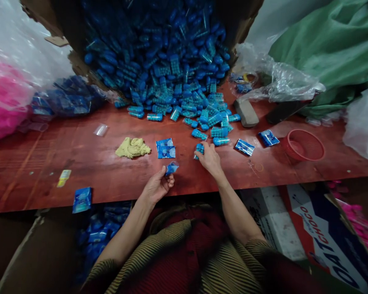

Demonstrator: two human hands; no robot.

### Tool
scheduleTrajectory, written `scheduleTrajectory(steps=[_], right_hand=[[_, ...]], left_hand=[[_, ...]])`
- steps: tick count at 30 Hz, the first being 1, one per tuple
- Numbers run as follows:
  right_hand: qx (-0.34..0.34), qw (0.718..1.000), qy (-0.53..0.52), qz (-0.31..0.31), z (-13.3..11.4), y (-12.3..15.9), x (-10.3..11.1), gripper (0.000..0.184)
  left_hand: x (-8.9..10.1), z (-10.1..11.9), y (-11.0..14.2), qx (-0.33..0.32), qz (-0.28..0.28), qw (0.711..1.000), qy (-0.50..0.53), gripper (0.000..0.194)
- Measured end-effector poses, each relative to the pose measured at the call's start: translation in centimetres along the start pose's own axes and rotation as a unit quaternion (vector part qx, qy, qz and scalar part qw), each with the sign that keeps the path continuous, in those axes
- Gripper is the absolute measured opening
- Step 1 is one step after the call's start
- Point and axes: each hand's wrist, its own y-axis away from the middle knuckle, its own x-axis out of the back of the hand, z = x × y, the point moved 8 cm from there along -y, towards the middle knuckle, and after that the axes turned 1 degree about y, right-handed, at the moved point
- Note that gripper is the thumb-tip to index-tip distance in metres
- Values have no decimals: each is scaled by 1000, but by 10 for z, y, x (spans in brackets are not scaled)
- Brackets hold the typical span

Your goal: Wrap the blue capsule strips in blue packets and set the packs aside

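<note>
My left hand (158, 185) is closed in a pinch on a small clear bag with blue print (172, 168), held just above the red table's near edge. My right hand (209, 158) reaches forward, its fingers closed on a small blue capsule-shaped piece (199, 148) lying on the table. Two flat blue packets (165, 148) lie between my hands, slightly farther away. A big heap of blue capsule pieces (174, 69) spills out of a tipped cardboard box (57, 41) at the back.
A yellow crumpled cloth (133, 147) lies left of the packets. More blue packets (244, 147) and a red mesh basket (303, 145) sit to the right. A pink-filled plastic bag (3, 98) is at far left, green cloth (334, 45) at far right. Below the table stands a box with blue packets (102, 232).
</note>
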Motion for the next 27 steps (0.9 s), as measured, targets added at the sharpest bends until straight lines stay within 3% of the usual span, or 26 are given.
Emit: scheduleTrajectory(steps=[7, 9, 13, 16, 22, 25, 27], right_hand=[[24, 997, -73, -11, -2, -17, -7, 44], [35, 991, -129, -22, -2, -19, -12, 36], [-25, 949, -306, -70, 12, -17, -26, 20], [-66, 920, -377, -83, 20, -13, -33, 16], [-60, 931, -355, -56, 26, -9, -25, 14], [11, 967, -255, 7, 14, -2, -2, 31], [78, 987, -143, 15, -3, 6, 5, 42]], left_hand=[[2, 1, -1, -21, 5, 999, -23, 23], [2, 2, -2, -30, 6, 999, -27, 23], [4, 6, -3, -63, -3, 997, -43, 25], [4, 10, -3, -99, -4, 993, -67, 30], [6, 20, 1, -151, 30, 980, -128, 41], [8, 24, 3, -158, 36, 978, -130, 42], [9, 26, 4, -155, 36, 979, -127, 43]])
